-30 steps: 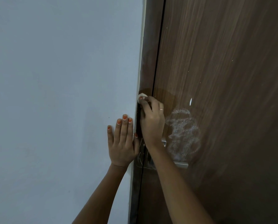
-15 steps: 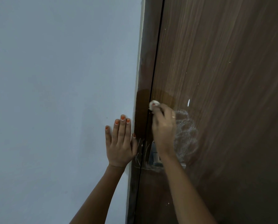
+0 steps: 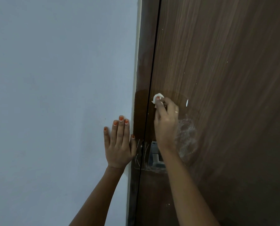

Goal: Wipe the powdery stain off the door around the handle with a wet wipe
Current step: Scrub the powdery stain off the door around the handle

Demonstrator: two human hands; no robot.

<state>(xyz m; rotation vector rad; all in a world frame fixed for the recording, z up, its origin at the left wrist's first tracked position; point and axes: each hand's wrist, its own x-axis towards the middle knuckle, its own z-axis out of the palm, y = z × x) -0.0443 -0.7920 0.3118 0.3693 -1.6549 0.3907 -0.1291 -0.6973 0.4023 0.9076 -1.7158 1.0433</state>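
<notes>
My right hand (image 3: 166, 121) pinches a small bunched white wet wipe (image 3: 157, 97) and presses it against the brown wooden door (image 3: 225, 79), just above the metal handle plate (image 3: 155, 154). A white powdery stain (image 3: 187, 137) lies on the door right of my hand, partly hidden by it. Thin white streaks (image 3: 141, 152) mark the frame left of the handle. A darker wet patch (image 3: 141, 111) shows above the handle. My left hand (image 3: 119, 142) rests flat on the wall, fingers straight.
A pale blue-grey wall (image 3: 54, 95) fills the left half. The dark door frame (image 3: 145, 46) and a narrow black gap separate wall and door. Small white specks (image 3: 187, 102) dot the door above the stain.
My right hand has moved the wipe rightward from the frame edge onto the door panel, and it sits slightly higher than half a second ago. My left hand has stayed on the wall.
</notes>
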